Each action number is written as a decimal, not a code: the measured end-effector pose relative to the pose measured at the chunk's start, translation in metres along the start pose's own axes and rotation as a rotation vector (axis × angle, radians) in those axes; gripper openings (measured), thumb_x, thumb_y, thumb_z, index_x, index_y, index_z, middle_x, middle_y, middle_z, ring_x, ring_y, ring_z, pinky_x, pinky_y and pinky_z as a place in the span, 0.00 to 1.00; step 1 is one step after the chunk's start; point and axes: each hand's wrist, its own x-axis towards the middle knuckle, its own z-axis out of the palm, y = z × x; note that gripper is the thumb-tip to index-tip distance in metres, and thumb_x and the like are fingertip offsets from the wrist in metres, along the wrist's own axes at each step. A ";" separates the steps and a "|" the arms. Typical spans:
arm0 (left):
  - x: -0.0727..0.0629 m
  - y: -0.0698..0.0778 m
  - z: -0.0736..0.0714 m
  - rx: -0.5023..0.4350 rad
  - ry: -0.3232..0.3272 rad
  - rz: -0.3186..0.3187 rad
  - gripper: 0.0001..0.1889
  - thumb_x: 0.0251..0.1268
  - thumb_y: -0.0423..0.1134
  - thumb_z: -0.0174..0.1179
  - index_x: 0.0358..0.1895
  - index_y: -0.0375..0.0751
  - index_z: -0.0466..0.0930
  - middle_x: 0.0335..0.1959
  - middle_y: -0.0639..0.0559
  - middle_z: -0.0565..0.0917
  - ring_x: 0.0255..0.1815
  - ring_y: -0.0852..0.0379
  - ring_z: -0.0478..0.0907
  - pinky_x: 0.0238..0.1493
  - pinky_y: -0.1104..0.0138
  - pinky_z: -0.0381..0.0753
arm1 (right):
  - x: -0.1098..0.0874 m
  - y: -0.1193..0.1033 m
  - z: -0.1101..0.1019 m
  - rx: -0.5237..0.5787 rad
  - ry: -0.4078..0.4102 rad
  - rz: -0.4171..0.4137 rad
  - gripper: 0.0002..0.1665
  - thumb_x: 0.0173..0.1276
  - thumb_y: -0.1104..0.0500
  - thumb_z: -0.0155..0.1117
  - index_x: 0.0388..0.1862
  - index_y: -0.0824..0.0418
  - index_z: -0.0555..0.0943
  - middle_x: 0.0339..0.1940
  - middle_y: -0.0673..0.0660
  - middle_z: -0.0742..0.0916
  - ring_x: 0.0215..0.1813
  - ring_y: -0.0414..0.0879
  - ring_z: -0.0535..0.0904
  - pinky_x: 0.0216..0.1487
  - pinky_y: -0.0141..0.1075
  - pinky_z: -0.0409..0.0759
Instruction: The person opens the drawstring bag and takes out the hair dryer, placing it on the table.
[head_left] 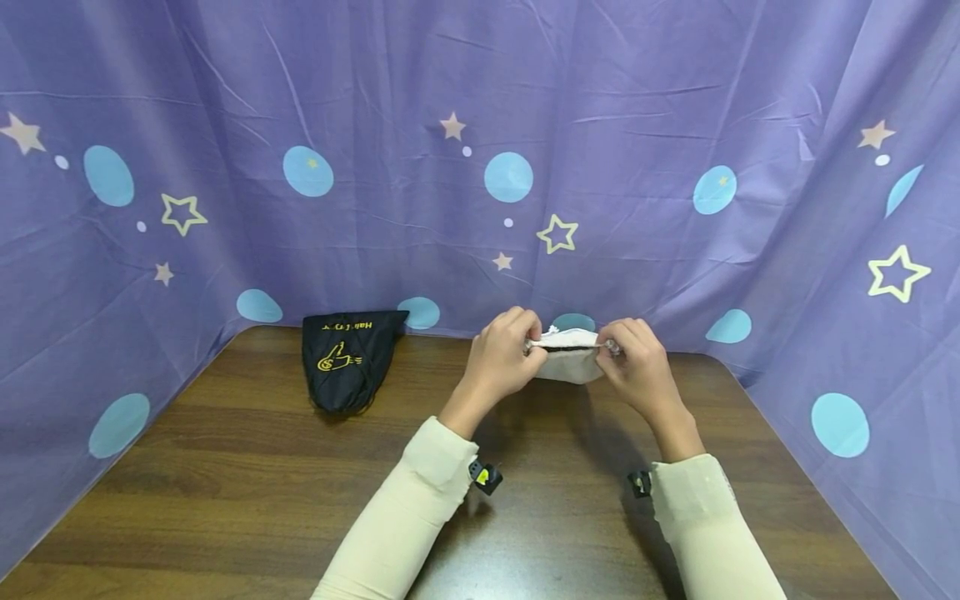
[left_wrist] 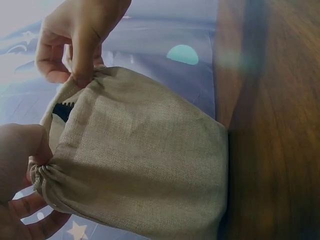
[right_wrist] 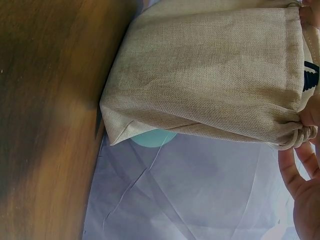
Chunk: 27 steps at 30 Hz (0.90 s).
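A beige cloth drawstring bag (head_left: 567,367) stands upright near the back of the table, its mouth parted at the top. My left hand (head_left: 501,354) pinches one gathered corner of the mouth. At the opposite corner, my right hand (head_left: 634,364) pinches the fabric and the cord. Inside the opening, a dark object with a row of teeth or ridges (left_wrist: 63,110) shows in the left wrist view; most of it is hidden by the cloth. The bag's base meets the tabletop in both wrist views.
To the left on the wooden table (head_left: 247,467) lies a black drawstring pouch (head_left: 348,358) with yellow lettering and a hand print. A purple curtain (head_left: 420,217) with stars and dots hangs around the back and sides. Straps with small devices (head_left: 486,477) sit at both wrists.
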 end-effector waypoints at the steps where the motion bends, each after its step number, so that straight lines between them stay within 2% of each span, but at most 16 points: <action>1: 0.000 0.000 0.000 0.000 0.005 -0.002 0.09 0.46 0.33 0.64 0.29 0.48 0.74 0.27 0.57 0.73 0.29 0.57 0.71 0.26 0.62 0.72 | 0.000 0.000 0.000 -0.002 0.000 0.001 0.13 0.50 0.78 0.61 0.32 0.65 0.79 0.33 0.58 0.84 0.35 0.54 0.75 0.39 0.41 0.70; 14: 0.002 0.000 -0.002 0.001 0.018 -0.017 0.07 0.52 0.35 0.66 0.31 0.48 0.76 0.28 0.57 0.75 0.30 0.56 0.73 0.28 0.60 0.75 | 0.000 0.001 -0.010 -0.038 -0.107 0.071 0.11 0.54 0.76 0.64 0.35 0.64 0.81 0.36 0.59 0.85 0.38 0.55 0.77 0.42 0.42 0.71; 18: 0.001 0.000 -0.002 0.000 0.017 -0.019 0.07 0.52 0.35 0.66 0.32 0.48 0.76 0.29 0.57 0.75 0.30 0.56 0.73 0.28 0.60 0.74 | -0.002 0.003 -0.009 -0.039 -0.101 0.077 0.15 0.50 0.78 0.65 0.35 0.64 0.80 0.35 0.59 0.85 0.37 0.54 0.76 0.40 0.42 0.71; 21: 0.001 0.000 -0.003 -0.009 0.021 -0.024 0.07 0.52 0.35 0.66 0.31 0.48 0.76 0.29 0.57 0.75 0.30 0.56 0.73 0.28 0.60 0.74 | -0.002 0.005 -0.009 -0.024 -0.084 0.052 0.18 0.46 0.81 0.65 0.34 0.65 0.81 0.35 0.59 0.85 0.36 0.55 0.76 0.39 0.43 0.72; 27: 0.002 0.000 -0.004 -0.026 0.022 -0.026 0.07 0.51 0.35 0.66 0.31 0.48 0.76 0.29 0.56 0.75 0.30 0.56 0.72 0.29 0.60 0.74 | -0.002 0.008 -0.013 -0.019 -0.079 0.023 0.19 0.45 0.83 0.66 0.34 0.66 0.81 0.36 0.61 0.85 0.36 0.56 0.77 0.38 0.44 0.72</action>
